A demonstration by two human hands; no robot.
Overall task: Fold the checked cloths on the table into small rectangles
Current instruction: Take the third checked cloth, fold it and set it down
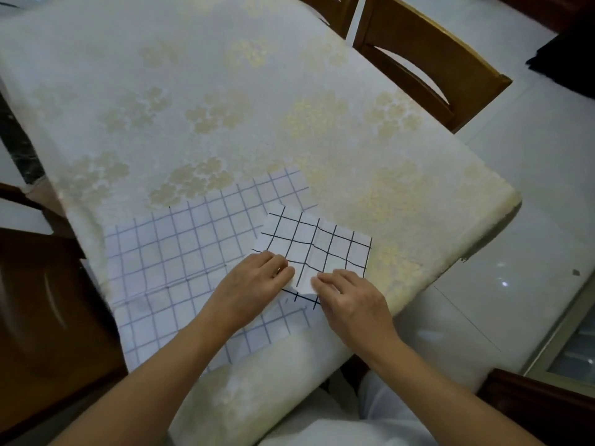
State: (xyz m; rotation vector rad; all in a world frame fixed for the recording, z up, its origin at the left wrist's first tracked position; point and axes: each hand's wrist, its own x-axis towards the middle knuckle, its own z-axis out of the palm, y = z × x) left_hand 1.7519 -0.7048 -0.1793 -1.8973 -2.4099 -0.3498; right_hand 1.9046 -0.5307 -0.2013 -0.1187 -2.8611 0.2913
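Observation:
A small white cloth with black checks (325,244) lies folded into a rectangle near the table's front right. It rests partly on a larger white cloth with pale blue checks (180,252), which is spread flat. My left hand (257,278) pinches the near left edge of the black-checked cloth. My right hand (347,296) pinches its near edge just to the right. Both hands lift a fold of that edge. The near corner of the cloth is hidden under my fingers.
The table (225,91) carries a cream tablecloth with gold flowers. A wooden chair (428,56) stands at the far right, a dark chair (42,300) at the left. The table's rounded corner (505,201) is at right, above pale floor tiles.

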